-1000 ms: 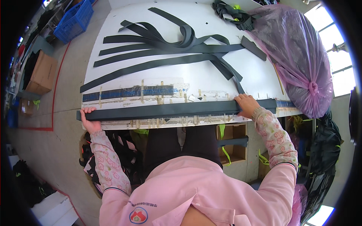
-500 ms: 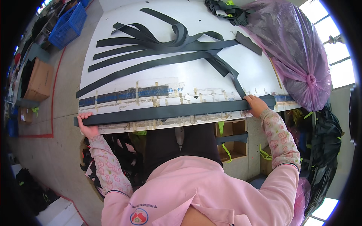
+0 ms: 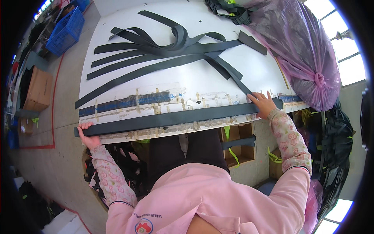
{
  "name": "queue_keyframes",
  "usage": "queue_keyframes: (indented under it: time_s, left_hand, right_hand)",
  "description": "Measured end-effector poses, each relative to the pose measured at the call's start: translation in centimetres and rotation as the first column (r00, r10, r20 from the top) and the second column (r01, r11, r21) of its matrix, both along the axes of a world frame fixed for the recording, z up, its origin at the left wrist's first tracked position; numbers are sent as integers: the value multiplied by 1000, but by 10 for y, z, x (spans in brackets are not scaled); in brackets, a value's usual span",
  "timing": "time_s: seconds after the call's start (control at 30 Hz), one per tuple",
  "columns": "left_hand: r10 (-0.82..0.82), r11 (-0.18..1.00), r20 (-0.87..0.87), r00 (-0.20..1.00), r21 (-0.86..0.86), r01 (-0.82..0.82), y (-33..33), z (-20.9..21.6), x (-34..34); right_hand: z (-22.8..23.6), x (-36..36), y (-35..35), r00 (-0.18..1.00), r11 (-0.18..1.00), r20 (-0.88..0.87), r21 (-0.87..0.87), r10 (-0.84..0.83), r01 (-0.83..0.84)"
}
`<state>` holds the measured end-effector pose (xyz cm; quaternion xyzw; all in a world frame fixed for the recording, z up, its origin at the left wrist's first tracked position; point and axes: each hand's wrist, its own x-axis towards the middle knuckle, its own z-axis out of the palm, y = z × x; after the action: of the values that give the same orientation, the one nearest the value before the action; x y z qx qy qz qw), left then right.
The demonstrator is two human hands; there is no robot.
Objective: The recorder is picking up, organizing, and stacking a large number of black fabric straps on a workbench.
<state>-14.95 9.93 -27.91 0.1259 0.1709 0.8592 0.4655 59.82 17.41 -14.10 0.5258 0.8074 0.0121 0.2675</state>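
A dark grey webbing strap point(image 3: 175, 118) lies straight along the table's near edge, over a taped strip. At its left end my left hand point(image 3: 89, 136) is closed on it, the fingers curled over the top and the thumb toward the end. Near the right end, my right hand point(image 3: 265, 106) rests with its fingers spread, the palm over the strap. Its fingertips are by the end of a loose strap point(image 3: 239, 82) that runs down from the pile. Several more loose dark straps point(image 3: 156, 50) fan out and loop across the white table point(image 3: 128, 84).
A tied pink plastic bag point(image 3: 300, 50) bulges at the table's right side, beside a dark strap bundle point(image 3: 230, 13) at the back. Below the table edge stand an open cardboard box point(image 3: 245, 156) and a bin of dark scraps point(image 3: 128, 156). A blue crate point(image 3: 66, 33) sits on the floor at left.
My right hand's fingers have opened and spread from their grip near the strap's right end. My left hand keeps hold of its left end. The whole view has shifted slightly.
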Motion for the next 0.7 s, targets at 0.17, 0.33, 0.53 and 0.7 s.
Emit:
queue_keyframes:
  time_s: [0.17,0.33,0.53,0.7]
  left_hand:
    - [12,1000,-15,1000,-9,-12,-4,-1,-6]
    - [-4,1000,-38,999,-5,4,0,-2,0]
    - [3,1000,-31,1000,-11,-3,-4,-4,-8]
    - [2,1000,-36,999,-20,-3,-3,-1,0]
  right_hand:
    - [-7,0,3,992,992,-4,-30,-123,123]
    - [-20,27,0,948,973,-231,-125,-221,196]
    - [-18,29,7,959,983,-232,-120,-165,140]
    - [-17,40,1,969,985,-184,-81,-167,154]
